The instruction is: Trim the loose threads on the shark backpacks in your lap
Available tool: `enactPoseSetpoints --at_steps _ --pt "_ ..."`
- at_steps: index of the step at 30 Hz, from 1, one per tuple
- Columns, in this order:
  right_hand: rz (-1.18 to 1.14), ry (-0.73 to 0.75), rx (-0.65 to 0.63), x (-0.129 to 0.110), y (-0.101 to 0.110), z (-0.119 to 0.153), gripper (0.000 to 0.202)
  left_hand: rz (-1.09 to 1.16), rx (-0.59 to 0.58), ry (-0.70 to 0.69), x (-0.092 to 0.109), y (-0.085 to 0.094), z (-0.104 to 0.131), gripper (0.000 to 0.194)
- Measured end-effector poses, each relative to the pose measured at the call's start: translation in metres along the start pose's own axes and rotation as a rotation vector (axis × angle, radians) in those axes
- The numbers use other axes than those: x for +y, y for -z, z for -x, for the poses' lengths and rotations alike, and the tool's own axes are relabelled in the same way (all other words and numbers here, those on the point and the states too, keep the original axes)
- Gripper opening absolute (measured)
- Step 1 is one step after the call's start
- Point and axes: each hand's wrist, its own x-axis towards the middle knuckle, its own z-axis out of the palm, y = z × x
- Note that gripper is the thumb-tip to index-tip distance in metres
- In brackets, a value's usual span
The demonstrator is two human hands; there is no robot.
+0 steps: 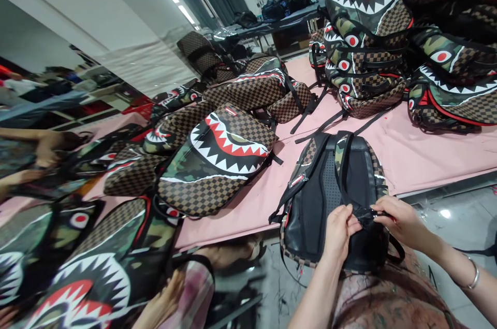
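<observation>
A backpack (322, 199) lies back side up at the edge of the pink table and over my lap. It has a black padded back panel, camouflage and brown checkered trim, and two shoulder straps. My left hand (341, 230) pinches the lower end of a black shoulder strap (344, 179) near its buckle. Just to the right, my right hand (399, 220) is closed at the same strap end, with a small dark thing between the fingers that I cannot make out. A silver bangle (473, 273) circles my right wrist.
More shark-mouth backpacks (221, 163) cover the pink table (419, 158); a tall stack (365, 54) stands behind mine. At left, another person's hand (171, 292) is beside more backpacks (97, 272), and another person's arm (42, 147) reaches in. Loose straps trail across the cloth.
</observation>
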Motion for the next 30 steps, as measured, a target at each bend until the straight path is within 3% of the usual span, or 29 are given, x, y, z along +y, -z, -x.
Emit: enactPoseSetpoints --at_steps 4,7,13,17,20,24,27,30 --pt "0.036 0.003 0.004 -0.001 -0.003 -0.002 0.014 0.002 0.005 0.0 -0.002 0.003 -0.001 0.037" --pt "-0.069 -0.031 0.019 -0.001 -0.004 0.0 0.015 0.018 0.011 -0.023 -0.001 0.006 -0.001 0.034" --pt "-0.499 -0.45 0.186 0.007 -0.018 0.001 0.018 0.017 -0.036 -0.14 -0.01 0.008 0.005 0.032" --pt "-0.677 -0.523 0.229 0.015 -0.03 -0.009 0.029 -0.139 0.059 -0.278 -0.025 0.015 0.009 0.039" --pt "-0.631 -0.547 0.092 0.01 -0.033 -0.012 0.03 -0.235 0.117 -0.382 -0.024 0.024 0.011 0.035" --pt "-0.465 -0.489 -0.098 -0.006 -0.031 0.0 0.019 -0.307 0.208 -0.452 -0.007 0.028 0.012 0.029" --pt "-0.314 -0.329 -0.069 -0.012 -0.035 0.02 0.031 -0.314 0.247 -0.506 0.006 0.02 0.008 0.028" --pt "-0.282 -0.384 -0.001 -0.01 -0.044 0.039 0.03 -0.325 0.242 -0.547 0.012 0.009 0.002 0.027"
